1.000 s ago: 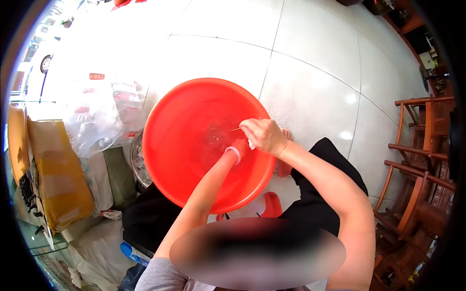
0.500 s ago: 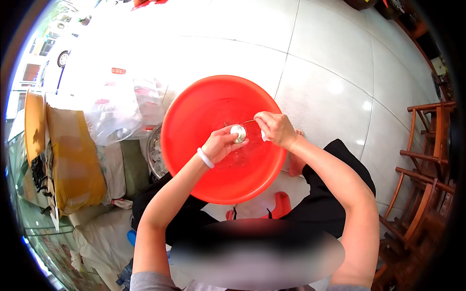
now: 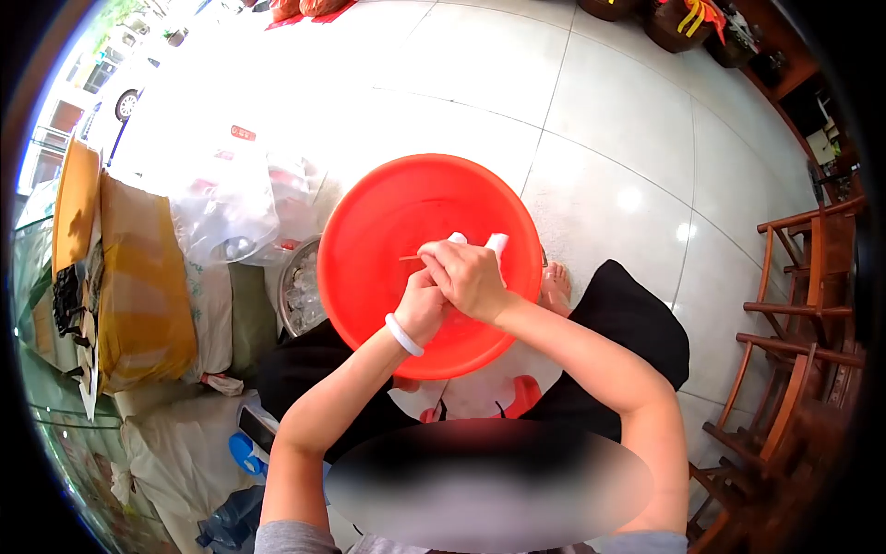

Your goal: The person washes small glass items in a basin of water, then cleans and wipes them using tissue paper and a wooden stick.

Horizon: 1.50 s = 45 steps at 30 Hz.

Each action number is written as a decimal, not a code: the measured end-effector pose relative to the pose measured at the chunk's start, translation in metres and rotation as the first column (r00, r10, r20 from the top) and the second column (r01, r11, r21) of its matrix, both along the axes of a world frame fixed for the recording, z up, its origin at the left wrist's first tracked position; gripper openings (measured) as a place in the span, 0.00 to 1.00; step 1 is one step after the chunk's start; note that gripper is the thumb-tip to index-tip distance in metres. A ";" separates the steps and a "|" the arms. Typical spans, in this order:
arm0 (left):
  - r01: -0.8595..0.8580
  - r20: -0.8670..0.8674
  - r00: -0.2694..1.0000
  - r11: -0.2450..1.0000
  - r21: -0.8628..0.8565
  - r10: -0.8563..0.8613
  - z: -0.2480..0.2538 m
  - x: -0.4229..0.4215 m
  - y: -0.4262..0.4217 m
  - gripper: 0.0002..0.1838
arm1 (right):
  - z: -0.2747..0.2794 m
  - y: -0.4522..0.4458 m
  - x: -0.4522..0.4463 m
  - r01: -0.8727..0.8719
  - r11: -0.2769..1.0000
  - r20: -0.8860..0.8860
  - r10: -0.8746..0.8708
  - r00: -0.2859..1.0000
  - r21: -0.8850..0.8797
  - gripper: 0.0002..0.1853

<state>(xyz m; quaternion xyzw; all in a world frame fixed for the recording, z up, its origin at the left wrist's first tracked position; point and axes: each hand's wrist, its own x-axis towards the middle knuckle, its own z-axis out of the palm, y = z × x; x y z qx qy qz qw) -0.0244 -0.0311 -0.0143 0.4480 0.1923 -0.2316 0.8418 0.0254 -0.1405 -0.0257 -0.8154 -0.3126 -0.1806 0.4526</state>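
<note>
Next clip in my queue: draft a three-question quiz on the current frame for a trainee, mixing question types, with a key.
1. Multiple choice: What juts out from the right hand?
A) a spoon
B) a thin stick
C) a knife

2. True or false: The white bangle is on the right arm.

3. Fill the gap: In this view, the metal bowl stands to the ____ of the red basin.

Key:
1. B
2. False; the bangle is on the left arm.
3. left
</note>
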 end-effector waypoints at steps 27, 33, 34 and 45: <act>0.009 0.145 0.989 0.969 -0.248 0.028 0.011 0.006 0.016 0.19 | 0.028 -0.014 0.009 0.034 0.979 -0.138 -0.005 0.990 0.203 0.04; 0.079 0.142 0.989 0.934 -0.349 -0.030 0.021 0.013 0.015 0.20 | 0.026 -0.025 0.031 0.230 0.912 -0.571 0.006 0.821 0.340 0.09; 0.095 0.148 0.988 0.924 -0.370 -0.043 0.025 0.013 0.015 0.20 | 0.024 -0.025 0.033 0.254 0.900 -0.543 -0.023 0.839 0.354 0.09; 0.074 0.273 0.961 0.987 -0.141 -0.033 0.024 0.007 0.009 0.21 | 0.023 -0.019 0.015 0.193 0.865 -0.655 0.187 0.732 0.463 0.10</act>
